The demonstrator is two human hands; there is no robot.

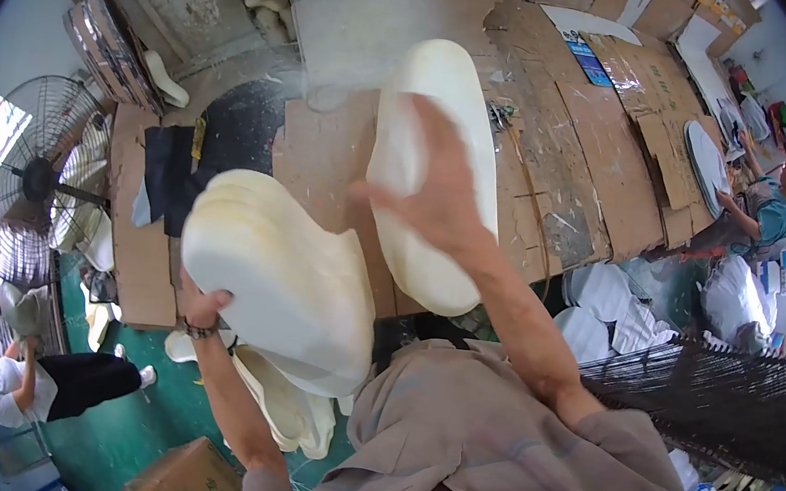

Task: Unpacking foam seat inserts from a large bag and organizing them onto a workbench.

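My left hand (203, 308) grips the outer side of a stack of thick cream-white foam shoe soles (274, 280), its thumb lying on the pale face. The stack is tilted at the near edge of the table. Over another long cream-white sole (425, 265), which lies lengthwise on the cardboard, my right hand (435, 187) is spread, thumb apart from the fingers. Motion blurs that hand, and whether it touches the sole I cannot tell. More pale soles (278, 404) show below the stack, partly hidden by it.
Cardboard sheets (568, 120) cover the table. Dark cloth (169, 171) lies at its left, near a large caged fan (34, 178). A carton (183, 481) stands on the green floor. One person (17, 385) is at lower left; another (770, 211) works at far right.
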